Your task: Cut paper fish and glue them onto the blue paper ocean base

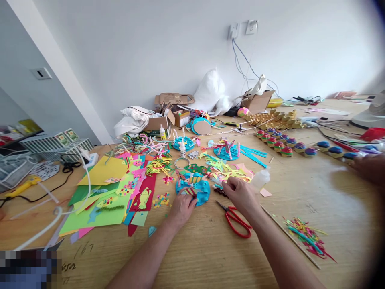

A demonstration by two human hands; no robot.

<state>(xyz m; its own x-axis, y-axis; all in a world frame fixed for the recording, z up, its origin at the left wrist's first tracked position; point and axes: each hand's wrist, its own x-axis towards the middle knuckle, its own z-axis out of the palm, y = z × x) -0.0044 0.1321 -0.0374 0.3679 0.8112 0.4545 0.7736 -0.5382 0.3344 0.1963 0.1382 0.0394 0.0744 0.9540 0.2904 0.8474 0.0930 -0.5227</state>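
Note:
My left hand (181,209) is closed at the near edge of a blue scalloped disc (203,192), its fingers at a striped paper fish (189,192). Another striped fish (194,179) stands on the disc's far side. My right hand (240,193) is curled just right of the disc. A translucent white bottle (261,178) shows behind that hand and seems to be in its grip; the fingers hide its middle. Red-handled scissors (237,222) lie below my right hand. A dark fuzzy strip (221,192) lies between the disc and the right hand.
Coloured paper sheets (102,212) spread at left. Two decorated blue discs (227,150) and a small glue bottle (182,148) stand farther back. A wooden stick (290,237) and paper scraps (308,237) lie at right. Another person's hand (371,168) reaches in near painted egg-carton cups (333,150).

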